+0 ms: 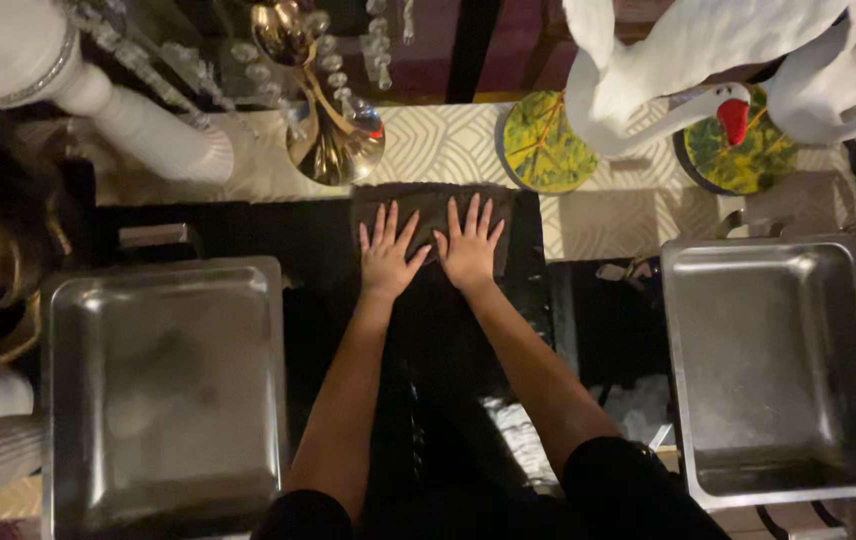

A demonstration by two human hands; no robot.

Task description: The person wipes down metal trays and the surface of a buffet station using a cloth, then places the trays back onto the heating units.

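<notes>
Left hand [386, 255] and right hand [468, 245] flat, fingers spread, gripping nothing, pressing dark cloth [432, 208]: soft, light, likely best pinched at corners.

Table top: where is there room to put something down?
Bare patterned runner lies between the dark cloth and the right steel pan. Both pans look empty. It is crowded by the gold stand and white swan.

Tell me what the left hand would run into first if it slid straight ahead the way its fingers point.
The left hand lies flat on a dark cloth, fingers pointing away from the person. Straight ahead, past the cloth's far edge, the round base of a gold stand looks first in line, though depth is unclear.
</notes>
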